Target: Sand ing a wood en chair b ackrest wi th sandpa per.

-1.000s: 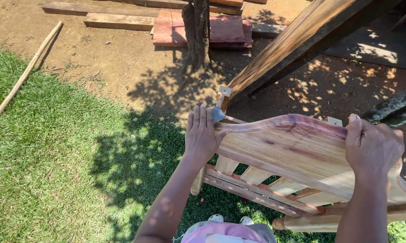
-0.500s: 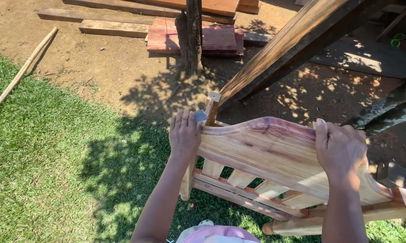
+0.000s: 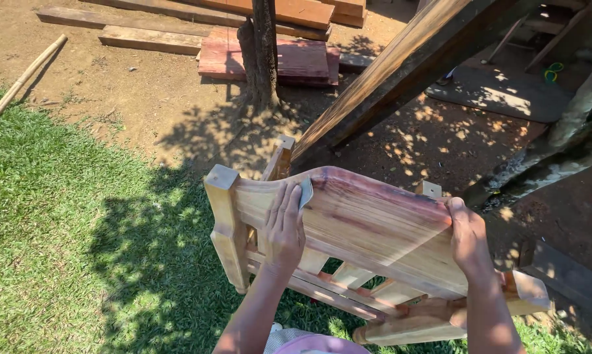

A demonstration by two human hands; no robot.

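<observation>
A varnished wooden chair (image 3: 368, 229) stands tipped on the grass in front of me, its curved back rail facing up. My left hand (image 3: 284, 226) lies flat on the left part of that rail and presses a small grey sheet of sandpaper (image 3: 305, 191) against the wood. My right hand (image 3: 468, 237) grips the right end of the same rail. The square top of the chair's left post (image 3: 221, 177) sticks out to the left of my left hand.
A long slanted wooden beam (image 3: 401, 65) rises behind the chair. A thin tree trunk (image 3: 263, 52) stands on bare dirt, with stacked planks (image 3: 270, 59) behind it. A pole (image 3: 20, 82) lies at the far left. Grass (image 3: 66, 249) covers the left.
The chair has swung and tilted toward me, so its left post now shows. My left hand slid with the sandpaper from the rail's left end onto its face. My right hand stayed on the right end.
</observation>
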